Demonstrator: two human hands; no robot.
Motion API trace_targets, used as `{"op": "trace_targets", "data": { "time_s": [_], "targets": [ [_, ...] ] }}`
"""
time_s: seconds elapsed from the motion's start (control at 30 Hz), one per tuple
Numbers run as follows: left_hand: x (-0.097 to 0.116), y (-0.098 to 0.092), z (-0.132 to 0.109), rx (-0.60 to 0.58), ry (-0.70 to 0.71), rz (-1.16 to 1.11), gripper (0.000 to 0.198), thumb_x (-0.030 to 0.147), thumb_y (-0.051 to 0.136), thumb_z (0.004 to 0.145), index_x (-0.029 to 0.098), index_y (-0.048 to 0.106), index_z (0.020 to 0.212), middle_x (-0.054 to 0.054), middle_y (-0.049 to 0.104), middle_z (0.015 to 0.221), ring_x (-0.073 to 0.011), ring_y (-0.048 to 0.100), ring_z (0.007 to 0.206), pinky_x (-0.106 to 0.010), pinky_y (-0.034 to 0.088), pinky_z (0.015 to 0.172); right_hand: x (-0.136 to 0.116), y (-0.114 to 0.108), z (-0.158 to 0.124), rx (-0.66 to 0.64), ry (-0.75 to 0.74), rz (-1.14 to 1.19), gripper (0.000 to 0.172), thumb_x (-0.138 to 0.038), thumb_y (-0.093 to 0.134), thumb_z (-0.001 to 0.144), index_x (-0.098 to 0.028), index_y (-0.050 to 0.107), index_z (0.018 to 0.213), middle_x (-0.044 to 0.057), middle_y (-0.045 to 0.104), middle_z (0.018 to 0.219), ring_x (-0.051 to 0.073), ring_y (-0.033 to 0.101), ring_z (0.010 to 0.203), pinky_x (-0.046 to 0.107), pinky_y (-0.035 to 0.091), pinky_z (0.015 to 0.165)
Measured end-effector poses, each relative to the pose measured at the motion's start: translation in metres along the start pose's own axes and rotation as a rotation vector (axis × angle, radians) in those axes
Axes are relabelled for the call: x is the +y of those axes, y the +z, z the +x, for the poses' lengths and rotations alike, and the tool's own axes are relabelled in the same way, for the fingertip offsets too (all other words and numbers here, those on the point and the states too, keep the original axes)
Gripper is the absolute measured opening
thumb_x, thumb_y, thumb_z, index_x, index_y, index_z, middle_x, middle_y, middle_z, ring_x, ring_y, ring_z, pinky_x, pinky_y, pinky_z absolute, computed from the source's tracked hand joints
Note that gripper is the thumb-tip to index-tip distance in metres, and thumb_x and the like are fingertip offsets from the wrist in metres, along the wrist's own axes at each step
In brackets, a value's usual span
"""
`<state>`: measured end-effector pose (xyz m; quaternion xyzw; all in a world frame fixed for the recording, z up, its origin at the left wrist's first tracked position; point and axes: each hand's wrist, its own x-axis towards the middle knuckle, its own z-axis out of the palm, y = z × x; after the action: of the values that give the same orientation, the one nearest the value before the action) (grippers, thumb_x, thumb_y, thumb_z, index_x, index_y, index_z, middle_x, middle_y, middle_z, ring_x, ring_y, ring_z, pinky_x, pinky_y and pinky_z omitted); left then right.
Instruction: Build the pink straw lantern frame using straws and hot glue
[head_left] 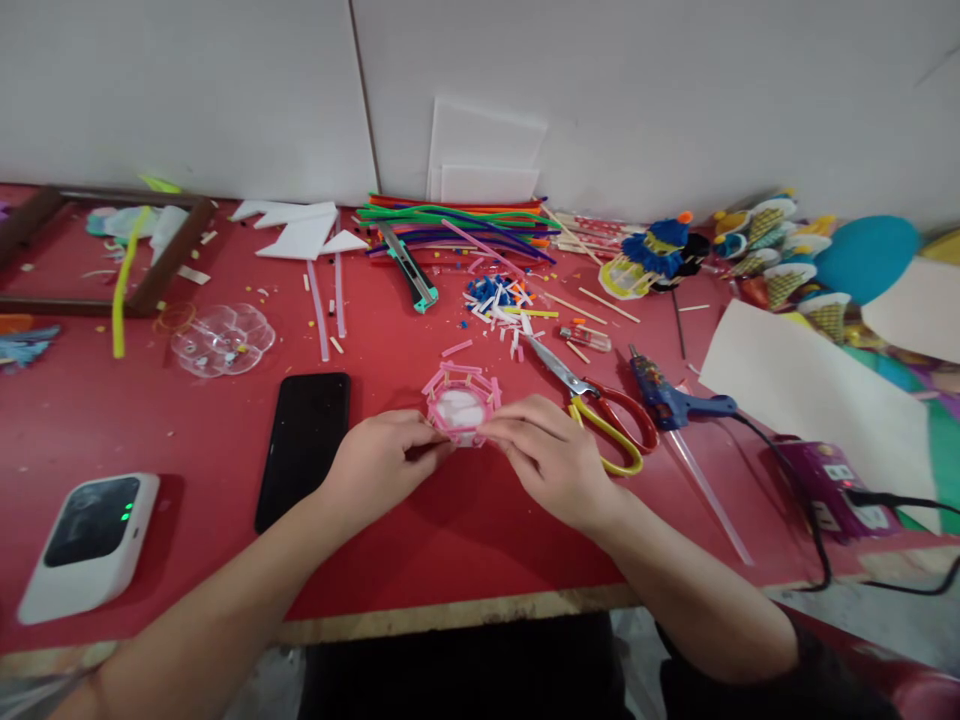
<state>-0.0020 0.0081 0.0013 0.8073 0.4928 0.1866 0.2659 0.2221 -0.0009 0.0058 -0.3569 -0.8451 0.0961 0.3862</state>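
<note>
The left hand (390, 455) and right hand (559, 460) had fingers (517, 430) pinched on the small pink many-sided frame with white base (461, 408), left of the red-and-yellow-handled metal scissors (579, 385); uneven squeezing could have warped it.

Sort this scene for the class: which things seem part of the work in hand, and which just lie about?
Likely belonging:
pink ring with white base, held in left hand and right hand
scissors
glue gun
loose pink strip

Probably lying about:
phone
white device
brown frame
</note>
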Motion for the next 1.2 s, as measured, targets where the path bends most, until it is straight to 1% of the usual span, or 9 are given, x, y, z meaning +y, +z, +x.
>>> {"op": "trace_targets", "data": {
  "time_s": [0.17, 0.4, 0.6, 0.73, 0.9, 1.0, 1.1, 1.13, 1.2],
  "targets": [
    [0.000, -0.001, 0.001, 0.006, 0.030, -0.030, 0.022, 0.023, 0.063, 0.089, 0.019, 0.072, 0.070, 0.000, 0.064, 0.065, -0.0137, 0.060, 0.063, -0.023, 0.041, 0.058, 0.001, 0.000, 0.000, -0.002, -0.013, 0.016, 0.032, -0.002, 0.046, 0.093, -0.019, 0.072, 0.102, 0.007, 0.072, 0.092, 0.018, 0.065, 0.084, 0.031, 0.056, 0.075],
    [-0.002, 0.000, -0.001, 0.031, 0.056, -0.044, 0.021, 0.020, 0.063, 0.088, 0.020, 0.072, 0.070, 0.000, 0.066, 0.066, -0.0136, 0.061, 0.063, -0.022, 0.043, 0.058, 0.002, 0.000, -0.001, 0.009, 0.025, 0.066, 0.035, 0.000, 0.046, 0.090, -0.023, 0.070, 0.102, 0.005, 0.071, 0.093, 0.018, 0.066, 0.085, 0.032, 0.056, 0.076],
    [-0.002, -0.001, -0.001, 0.014, 0.042, -0.042, 0.020, 0.019, 0.063, 0.087, 0.020, 0.072, 0.069, 0.000, 0.067, 0.068, -0.0146, 0.063, 0.065, -0.023, 0.044, 0.058, 0.004, 0.002, -0.002, -0.007, 0.034, 0.068, 0.033, 0.000, 0.046, 0.090, -0.022, 0.068, 0.101, 0.005, 0.070, 0.092, 0.018, 0.065, 0.085, 0.032, 0.055, 0.076],
    [-0.001, 0.000, 0.000, 0.005, 0.032, -0.039, 0.019, 0.019, 0.063, 0.087, 0.020, 0.073, 0.071, -0.001, 0.069, 0.070, -0.0155, 0.064, 0.068, -0.024, 0.045, 0.061, 0.004, 0.002, -0.002, -0.013, 0.002, 0.044, 0.032, -0.001, 0.045, 0.091, -0.020, 0.068, 0.101, 0.006, 0.069, 0.091, 0.018, 0.063, 0.084, 0.032, 0.055, 0.075],
    [-0.002, -0.002, -0.001, -0.018, 0.039, -0.020, 0.015, 0.014, 0.064, 0.086, 0.020, 0.073, 0.075, 0.001, 0.070, 0.072, -0.0142, 0.064, 0.067, -0.023, 0.043, 0.060, 0.004, 0.001, -0.002, -0.027, -0.001, 0.035, 0.035, -0.001, 0.044, 0.092, -0.022, 0.070, 0.101, 0.005, 0.069, 0.091, 0.018, 0.063, 0.083, 0.033, 0.054, 0.074],
    [-0.002, -0.008, -0.002, 0.008, 0.067, 0.031, 0.012, 0.023, 0.070, 0.086, 0.020, 0.070, 0.075, 0.001, 0.068, 0.071, -0.0139, 0.062, 0.065, -0.023, 0.042, 0.059, 0.004, 0.001, -0.002, -0.020, -0.003, 0.032, 0.034, -0.002, 0.044, 0.093, -0.021, 0.070, 0.101, 0.006, 0.069, 0.091, 0.018, 0.062, 0.082, 0.032, 0.054, 0.074],
    [-0.002, -0.016, -0.004, 0.108, 0.128, 0.083, 0.030, 0.043, 0.074, 0.084, 0.019, 0.061, 0.070, 0.002, 0.065, 0.069, -0.0138, 0.058, 0.064, -0.025, 0.041, 0.058, 0.003, 0.001, -0.002, -0.019, -0.009, 0.024, 0.034, -0.001, 0.044, 0.093, -0.020, 0.071, 0.101, 0.006, 0.069, 0.091, 0.018, 0.062, 0.082, 0.033, 0.054, 0.074],
    [-0.001, -0.019, -0.005, 0.147, 0.163, 0.081, 0.033, 0.047, 0.073, 0.084, 0.019, 0.059, 0.071, 0.002, 0.064, 0.070, -0.0138, 0.058, 0.064, -0.025, 0.042, 0.059, 0.003, 0.001, -0.002, -0.018, -0.009, 0.025, 0.034, -0.001, 0.044, 0.093, -0.020, 0.071, 0.101, 0.007, 0.069, 0.092, 0.018, 0.062, 0.083, 0.033, 0.054, 0.074],
    [-0.001, -0.024, -0.005, 0.203, 0.245, 0.058, 0.031, 0.048, 0.070, 0.087, 0.020, 0.061, 0.080, 0.001, 0.066, 0.075, -0.0143, 0.060, 0.070, -0.026, 0.046, 0.065, 0.003, 0.001, -0.002, -0.013, -0.009, 0.031, 0.033, -0.002, 0.045, 0.092, -0.021, 0.071, 0.102, 0.007, 0.069, 0.092, 0.019, 0.063, 0.084, 0.034, 0.055, 0.075]
  ]
}}
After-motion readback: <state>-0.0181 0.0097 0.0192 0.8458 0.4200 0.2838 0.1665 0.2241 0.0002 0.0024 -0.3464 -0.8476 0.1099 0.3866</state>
